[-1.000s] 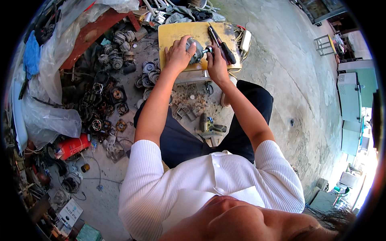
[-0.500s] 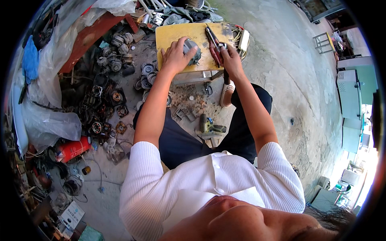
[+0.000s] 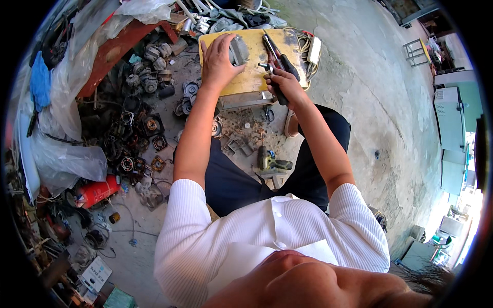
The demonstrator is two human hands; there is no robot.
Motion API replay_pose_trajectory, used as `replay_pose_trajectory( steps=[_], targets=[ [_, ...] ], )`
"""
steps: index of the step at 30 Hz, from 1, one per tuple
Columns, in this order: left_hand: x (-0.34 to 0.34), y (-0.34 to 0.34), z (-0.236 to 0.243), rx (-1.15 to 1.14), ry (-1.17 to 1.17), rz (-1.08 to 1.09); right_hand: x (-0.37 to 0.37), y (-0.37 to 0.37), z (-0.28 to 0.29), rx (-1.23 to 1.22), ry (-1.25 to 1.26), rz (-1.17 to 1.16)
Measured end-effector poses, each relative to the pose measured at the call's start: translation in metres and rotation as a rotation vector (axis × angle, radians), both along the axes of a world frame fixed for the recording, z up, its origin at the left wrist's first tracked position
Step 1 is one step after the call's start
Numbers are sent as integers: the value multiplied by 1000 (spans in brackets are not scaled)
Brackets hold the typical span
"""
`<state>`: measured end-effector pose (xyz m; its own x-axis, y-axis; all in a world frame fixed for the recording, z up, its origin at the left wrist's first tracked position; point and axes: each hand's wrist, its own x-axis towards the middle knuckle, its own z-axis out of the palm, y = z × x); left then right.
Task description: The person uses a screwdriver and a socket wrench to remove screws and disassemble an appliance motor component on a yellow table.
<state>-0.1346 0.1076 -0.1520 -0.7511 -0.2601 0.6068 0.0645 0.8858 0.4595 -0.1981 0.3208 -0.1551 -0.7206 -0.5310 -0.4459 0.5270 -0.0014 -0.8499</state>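
My left hand (image 3: 221, 61) is closed round a grey metal motor housing (image 3: 239, 50) near the back left of the worn yellow board (image 3: 218, 87) on a low metal stand. My right hand (image 3: 283, 84) is closed round a black-handled tool (image 3: 280, 96) with a metal head, just right of the housing and not touching it. Beside it on the board lie a black-handled screwdriver (image 3: 287, 65) and other slim tools, partly hidden behind one another.
A green cordless drill (image 3: 265, 158) lies between my legs. Motor parts (image 3: 131, 138) pile up on the left beside a red cylinder (image 3: 97, 191) and plastic sheeting. A white power strip (image 3: 315, 50) with cables sits at the board's right, and pale cabinets (image 3: 446, 120) stand far right.
The housing in my left hand has turned and moved slightly left and back. My right hand has drawn away from it to the right, with the tool now tilted toward the housing.
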Motion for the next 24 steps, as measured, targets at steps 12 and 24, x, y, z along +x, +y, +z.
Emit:
replay_pose_trajectory(
  steps=[12, 24],
  targets=[
    [9, 8, -20, -41, -88, -40, -6, -15, 23, 62, 175, 66],
    [18, -4, -20, 101, -8, -74, -13, -34, 54, 163, 364, 247]
  ],
)
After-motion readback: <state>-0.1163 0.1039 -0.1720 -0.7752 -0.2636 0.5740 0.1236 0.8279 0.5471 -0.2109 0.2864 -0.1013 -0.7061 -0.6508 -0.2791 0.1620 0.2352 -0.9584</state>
